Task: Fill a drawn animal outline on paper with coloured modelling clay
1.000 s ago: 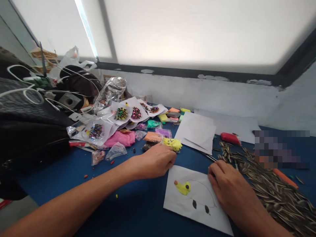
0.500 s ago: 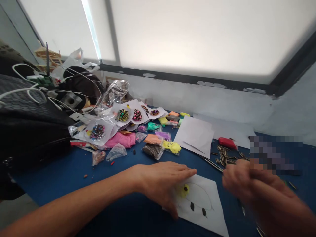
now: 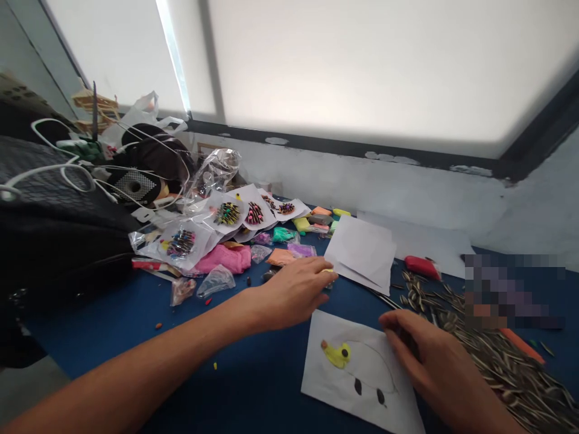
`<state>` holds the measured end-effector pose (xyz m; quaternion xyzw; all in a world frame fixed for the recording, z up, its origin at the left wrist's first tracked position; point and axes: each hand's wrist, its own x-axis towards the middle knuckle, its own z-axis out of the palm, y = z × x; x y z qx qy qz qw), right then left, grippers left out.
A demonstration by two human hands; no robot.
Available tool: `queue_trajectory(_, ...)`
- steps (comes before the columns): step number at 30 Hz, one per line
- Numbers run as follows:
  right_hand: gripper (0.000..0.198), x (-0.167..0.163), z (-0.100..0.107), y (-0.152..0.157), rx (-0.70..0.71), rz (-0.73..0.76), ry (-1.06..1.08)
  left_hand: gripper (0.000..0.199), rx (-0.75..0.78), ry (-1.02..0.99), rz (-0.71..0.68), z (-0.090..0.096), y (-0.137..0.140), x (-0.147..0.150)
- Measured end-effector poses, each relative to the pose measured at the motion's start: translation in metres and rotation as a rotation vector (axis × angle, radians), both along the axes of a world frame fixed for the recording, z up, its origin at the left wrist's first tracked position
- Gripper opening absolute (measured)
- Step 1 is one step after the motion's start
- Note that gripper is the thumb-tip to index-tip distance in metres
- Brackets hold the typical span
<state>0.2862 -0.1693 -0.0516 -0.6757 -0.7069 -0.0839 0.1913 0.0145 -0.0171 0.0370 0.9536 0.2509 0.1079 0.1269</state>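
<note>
Paper point(image 3: 339, 401) lies flat on the worktop point(image 3: 253, 374), drawing point(image 3: 336, 357) slanting down-right lengthwise, snout point(image 3: 324, 344) pointing left — left grip point(image 3: 294, 295) half-curled, right grip point(image 3: 434, 355) loosely cupped — can't tell if either's holding anything.

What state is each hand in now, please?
Left hand: loosely open near the yellow plastic packet; contact unclear.
Right hand: curled by the white rectangular paper sheet; whether it holds anything cannot be told.

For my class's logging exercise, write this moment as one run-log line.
left hand: at yellow packet, grip unclear | right hand: at right edge of drawing sheet | sheet: yellow head, bare body | seeds: heaped right
</note>
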Motion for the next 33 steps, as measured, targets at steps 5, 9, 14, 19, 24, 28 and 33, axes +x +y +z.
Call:
queue_trajectory(5, 0.028, -0.031, 0.049, 0.038, -0.05, 0.021, 0.021, 0.049, 0.168, 0.163, -0.022, -0.024, 0.016, -0.001)
queue_trajectory(9, 0.026, -0.035, 0.055, 0.039, -0.104, 0.019, 0.039, 0.045, 0.167, 0.145, 0.022, -0.024, 0.016, -0.001)
queue_trajectory(14, 0.027, -0.038, 0.057, 0.04, -0.154, 0.007, 0.058, 0.024, 0.108, 0.118, 0.016, -0.005, 0.001, 0.005)
queue_trajectory(19, 0.027, -0.037, 0.058, 0.039, -0.149, 0.021, 0.057, 0.015, -0.011, 0.167, -0.03, 0.004, -0.014, 0.004)
queue_trajectory(24, 0.028, -0.037, 0.058, 0.04, -0.083, 0.085, 0.057, 0.006, -0.072, 0.187, -0.031, 0.001, -0.016, 0.004)
queue_trajectory(28, 0.027, -0.039, 0.056, 0.042, 0.003, 0.129, 0.046, 0.007, -0.109, 0.172, -0.003, -0.001, -0.016, 0.006)
queue_trajectory(33, 0.026, -0.039, 0.054, 0.044, 0.108, 0.174, 0.033, 0.016, -0.136, 0.122, 0.016, -0.005, -0.015, 0.007)
